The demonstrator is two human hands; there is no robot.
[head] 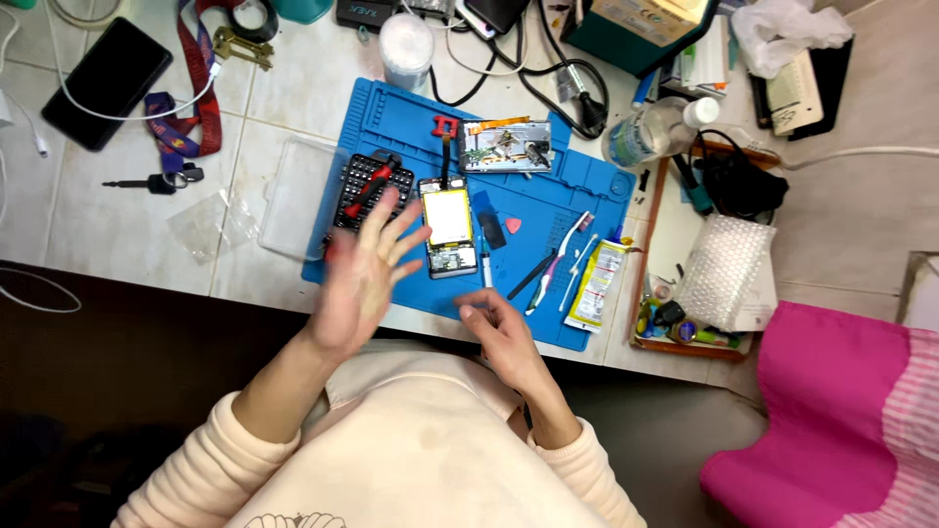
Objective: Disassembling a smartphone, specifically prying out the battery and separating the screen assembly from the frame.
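The left hand (364, 274) is raised with fingers spread and nothing grasped — blurred, hovering just left of the opened phone (448, 240) with its yellow battery. The right hand (499, 332) is held loosely curled and empty, just below that phone, at the near edge of the blue work mat (577, 181). A screwdriver bit case (357, 186) is partly covered by the left fingertips — tweezers (533, 276) lie just right of the right hand.

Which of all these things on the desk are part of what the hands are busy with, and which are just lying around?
In use:
left hand
right hand
opened phone
blue mat
screwdriver bit case
pink pick
toothbrush

Lying about:
black phone
water bottle
bubble wrap
keys
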